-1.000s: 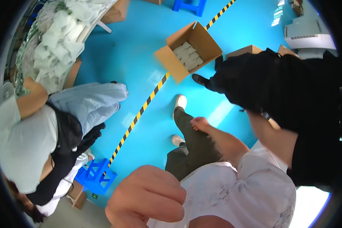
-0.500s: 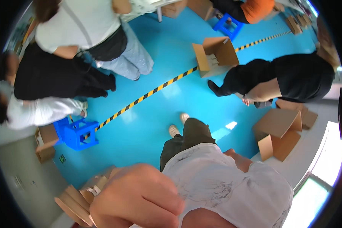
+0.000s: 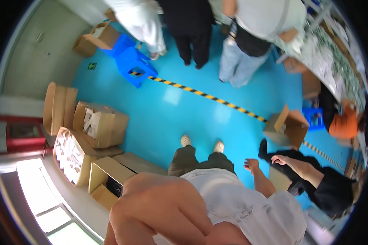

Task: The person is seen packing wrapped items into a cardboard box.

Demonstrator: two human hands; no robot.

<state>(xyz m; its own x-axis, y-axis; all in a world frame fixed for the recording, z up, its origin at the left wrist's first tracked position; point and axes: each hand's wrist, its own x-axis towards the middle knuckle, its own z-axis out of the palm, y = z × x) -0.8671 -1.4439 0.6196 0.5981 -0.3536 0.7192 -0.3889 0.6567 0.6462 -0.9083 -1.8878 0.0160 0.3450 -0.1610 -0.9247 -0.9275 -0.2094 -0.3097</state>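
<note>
My left hand (image 3: 163,204) is large and close at the bottom of the view, its fingers bent inward. Its fingertips are hidden, so I cannot make out what they hold, if anything. Past my right side, my right hand (image 3: 251,164) hangs over the blue floor with its fingers apart and nothing in them. Near it is the hand (image 3: 279,159) of a person in black, apart from mine. An open carton (image 3: 90,177) with something dark inside stands left of my left hand.
Cartons with white contents (image 3: 75,159) stand at left by a wall and bright window. Blue stools (image 3: 135,65) are at the far left. A striped tape line (image 3: 204,95) crosses the floor. Several people stand beyond it. An open carton (image 3: 290,126) is at right.
My view has turned left, bringing the left-hand cartons and window into sight. My right hand's fingers now show. My left hand remains close, still bent.
</note>
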